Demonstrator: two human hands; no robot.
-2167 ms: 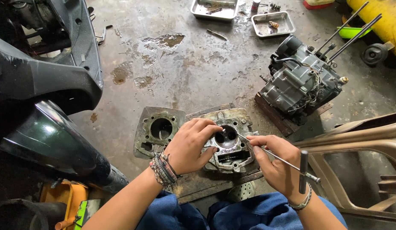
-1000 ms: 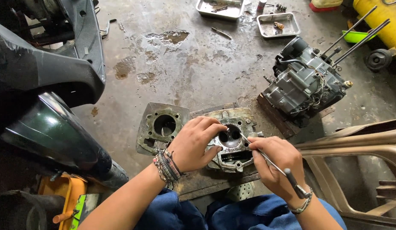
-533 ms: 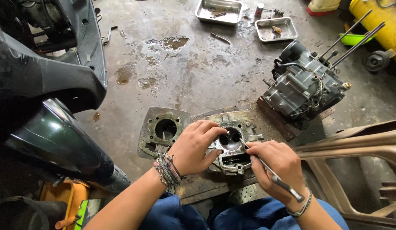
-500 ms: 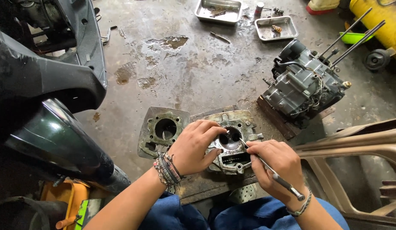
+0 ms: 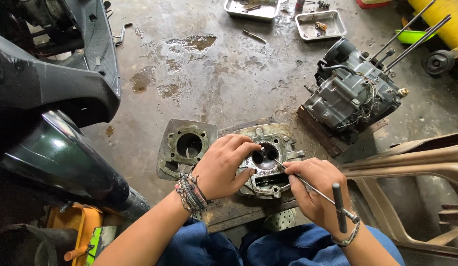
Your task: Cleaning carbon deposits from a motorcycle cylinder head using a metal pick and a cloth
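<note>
far left of the engine head stands a dark scooter body, its green mudguard curving down toward the floor, with an orange and green tool below it. just left of the engine head lies a grey cylinder block, flat on the floor with its round bore facing up. the left hand, beaded bracelets at the wrist, rests on the left side of the engine head, fingers curled over its top edge and thumb pressed against its near side, gripping it. the engine head sits on a dark wooden board between the person's knees, its round opening facing up. the right hand is just right of the engine head, closed around a thin metal t-handle tool whose tip reaches into the round opening. up and to the right of the engine head, an engine case with long studs stands on another board. far above the engine head are two metal trays holding small parts. right of the engine head is a tan metal frame.
</note>
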